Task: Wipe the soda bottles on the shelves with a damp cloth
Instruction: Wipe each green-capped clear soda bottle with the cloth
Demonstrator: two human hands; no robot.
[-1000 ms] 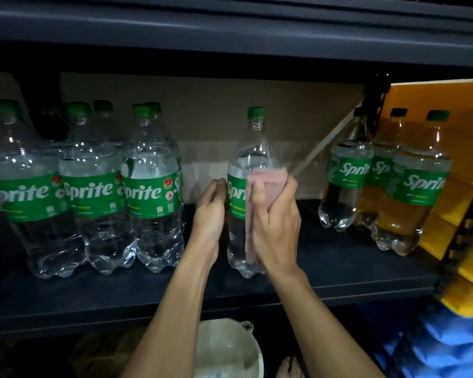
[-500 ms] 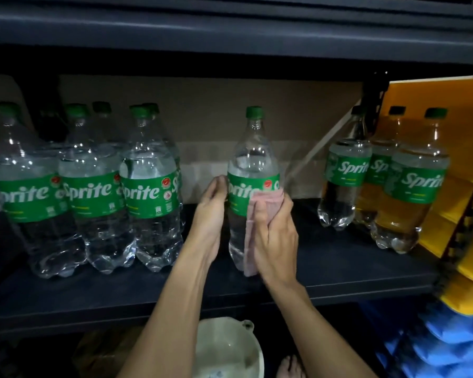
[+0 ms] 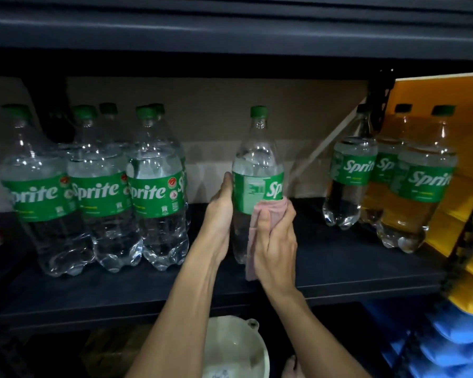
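A clear Sprite bottle (image 3: pixel 257 170) with a green cap and label stands alone in the middle of the dark shelf (image 3: pixel 339 271). My left hand (image 3: pixel 220 214) holds its left side, fingers wrapped behind it. My right hand (image 3: pixel 276 241) presses a pink cloth (image 3: pixel 268 214) against the bottle's lower right side, below the label; the cloth hangs down past my palm. Several more Sprite bottles (image 3: pixel 101 192) stand grouped at the left, and three others (image 3: pixel 421 181) at the right.
An upper shelf board (image 3: pixel 230 31) runs close overhead. A white basin (image 3: pixel 235 347) sits below the shelf between my forearms. Yellow padded envelopes (image 3: pixel 470 236) and blue ones (image 3: pixel 448 345) are stacked at the right. A black upright post (image 3: pixel 377 99) stands at the back right.
My right hand has slid the cloth down the bottle from the label to below it. The bottle has turned, so the label now shows its barcode side.
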